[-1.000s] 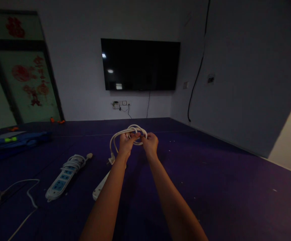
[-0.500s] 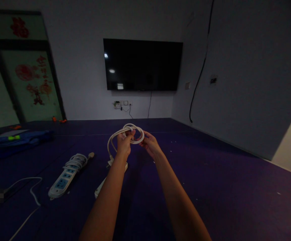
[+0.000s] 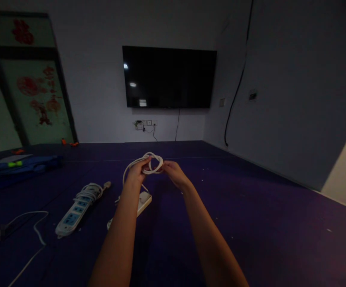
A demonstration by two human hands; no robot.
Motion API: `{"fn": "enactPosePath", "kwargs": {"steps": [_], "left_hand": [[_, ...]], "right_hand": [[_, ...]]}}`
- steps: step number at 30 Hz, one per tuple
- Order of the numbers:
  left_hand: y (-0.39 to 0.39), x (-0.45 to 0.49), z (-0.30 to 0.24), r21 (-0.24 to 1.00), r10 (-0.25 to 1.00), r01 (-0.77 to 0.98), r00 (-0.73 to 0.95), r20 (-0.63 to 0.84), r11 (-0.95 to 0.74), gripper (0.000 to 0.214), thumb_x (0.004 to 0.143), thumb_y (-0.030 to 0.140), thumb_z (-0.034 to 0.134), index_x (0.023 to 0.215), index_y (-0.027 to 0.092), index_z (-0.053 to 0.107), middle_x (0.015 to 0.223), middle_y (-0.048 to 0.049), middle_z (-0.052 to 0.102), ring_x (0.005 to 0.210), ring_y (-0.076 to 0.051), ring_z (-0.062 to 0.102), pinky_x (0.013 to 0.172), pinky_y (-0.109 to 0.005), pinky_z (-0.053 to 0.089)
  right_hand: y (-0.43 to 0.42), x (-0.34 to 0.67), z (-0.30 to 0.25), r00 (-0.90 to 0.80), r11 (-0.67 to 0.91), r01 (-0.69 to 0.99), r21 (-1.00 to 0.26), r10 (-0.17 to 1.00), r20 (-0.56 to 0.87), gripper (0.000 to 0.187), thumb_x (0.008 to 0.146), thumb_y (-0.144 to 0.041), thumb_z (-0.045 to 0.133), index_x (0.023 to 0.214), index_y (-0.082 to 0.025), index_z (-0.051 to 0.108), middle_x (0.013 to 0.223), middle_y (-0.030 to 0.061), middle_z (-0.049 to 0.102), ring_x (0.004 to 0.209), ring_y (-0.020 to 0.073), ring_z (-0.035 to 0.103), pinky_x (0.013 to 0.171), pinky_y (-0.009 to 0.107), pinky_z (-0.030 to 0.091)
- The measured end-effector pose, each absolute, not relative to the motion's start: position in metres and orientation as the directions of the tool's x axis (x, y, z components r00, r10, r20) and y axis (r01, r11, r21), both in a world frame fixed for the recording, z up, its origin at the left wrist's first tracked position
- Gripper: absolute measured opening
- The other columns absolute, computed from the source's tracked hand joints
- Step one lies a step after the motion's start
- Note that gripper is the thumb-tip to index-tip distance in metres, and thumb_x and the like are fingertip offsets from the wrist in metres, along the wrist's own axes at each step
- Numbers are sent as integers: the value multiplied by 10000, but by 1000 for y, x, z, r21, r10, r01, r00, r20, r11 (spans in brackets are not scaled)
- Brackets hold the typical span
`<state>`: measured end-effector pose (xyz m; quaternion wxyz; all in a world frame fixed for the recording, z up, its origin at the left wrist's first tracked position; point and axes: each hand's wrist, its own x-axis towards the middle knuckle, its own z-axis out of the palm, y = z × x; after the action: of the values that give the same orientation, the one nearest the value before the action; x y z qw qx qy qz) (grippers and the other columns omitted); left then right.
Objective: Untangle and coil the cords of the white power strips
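Note:
A white power cord [image 3: 160,160] is looped into a small coil in front of me, held up above the floor. My left hand [image 3: 138,170] grips the left side of the coil, thumb on top. At the coil's right edge, my right hand [image 3: 174,172] pinches the cord between thumb and fingers. The cord hangs down on the left toward a white power strip [image 3: 144,202], which lies on the floor partly hidden behind my left forearm. Its plug is mostly hidden there too.
Left of my arm lies another power strip [image 3: 75,215] with blue sockets, its cord wound around one end. A thin white cable [image 3: 35,227] trails at lower left. Blue fabric [image 3: 26,167] lies farther back. A television [image 3: 170,77] hangs on the far wall.
Both hands have shifted slightly left and a little lower with the coil. The loops look smaller, and more of the power strip behind my left forearm shows.

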<state>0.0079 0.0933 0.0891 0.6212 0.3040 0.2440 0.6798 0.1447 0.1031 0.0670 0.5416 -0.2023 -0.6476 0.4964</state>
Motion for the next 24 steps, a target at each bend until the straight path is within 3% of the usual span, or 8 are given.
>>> {"fn": "enactPosePath", "kwargs": {"steps": [4, 10, 13, 17, 19, 21, 22, 24], "left_hand": [[96, -8, 87, 693, 992, -718, 121, 26, 69, 289, 826, 70, 501, 552, 133, 431, 410, 88, 305, 287, -5, 262, 309, -119, 233], [97, -17, 87, 667, 975, -726, 222, 1, 165, 300, 867, 135, 470, 579, 150, 389, 437, 92, 276, 295, -4, 262, 308, -106, 246], [93, -16, 89, 671, 969, -720, 247, 10, 177, 282, 876, 156, 463, 597, 141, 426, 439, 81, 321, 314, -12, 315, 346, -111, 310], [82, -10, 94, 714, 962, -676, 274, 15, 182, 207, 847, 272, 532, 721, 110, 560, 551, -4, 540, 461, -71, 524, 479, -173, 446], [76, -9, 96, 835, 970, -534, 243, 2, 132, 264, 769, 382, 618, 748, 120, 599, 616, -37, 606, 537, -119, 584, 541, -240, 483], [71, -11, 98, 965, 996, -261, 89, 24, 1, 373, 665, 492, 675, 704, 126, 614, 600, -44, 615, 555, -157, 596, 571, -298, 486], [68, -13, 100, 989, 994, -105, -45, 97, -101, 419, 620, 535, 686, 678, 126, 615, 591, -48, 614, 569, -173, 599, 588, -319, 483], [63, -16, 106, 917, 884, 171, -253, 393, -359, 476, 557, 576, 700, 694, 127, 626, 675, -74, 646, 694, -214, 622, 680, -358, 479]], "right_hand": [[98, 133, 65, -329, 287, -509, -811, 806, 492, 182, 586, -288, 574, 480, -168, 488, 458, -43, 422, 468, 75, 374, 517, 221, 328], [88, 127, 73, -319, 301, -521, -799, 799, 509, 328, 547, -301, 704, 455, -163, 421, 460, -55, 403, 456, 50, 332, 483, 207, 257], [85, 128, 78, -190, 361, -503, -785, 840, 508, 447, 517, -294, 756, 432, -173, 335, 435, -74, 362, 443, 40, 305, 468, 202, 225], [81, 132, 86, -69, 403, -512, -759, 861, 504, 523, 478, -279, 782, 433, -179, 271, 428, -86, 341, 430, 32, 287, 455, 201, 213], [78, 133, 90, -70, 400, -523, -753, 860, 506, 533, 471, -286, 782, 431, -181, 261, 420, -90, 325, 417, 28, 268, 444, 202, 206], [76, 133, 92, -88, 390, -533, -751, 857, 508, 509, 481, -304, 774, 426, -180, 283, 416, -87, 331, 410, 29, 273, 437, 203, 208], [75, 133, 93, -95, 386, -539, -749, 855, 509, 490, 487, -311, 770, 424, -178, 302, 414, -85, 337, 408, 31, 281, 435, 203, 211], [73, 131, 95, -113, 374, -555, -743, 851, 512, 461, 492, -320, 765, 418, -175, 333, 409, -80, 349, 402, 31, 292, 430, 202, 216]]}}
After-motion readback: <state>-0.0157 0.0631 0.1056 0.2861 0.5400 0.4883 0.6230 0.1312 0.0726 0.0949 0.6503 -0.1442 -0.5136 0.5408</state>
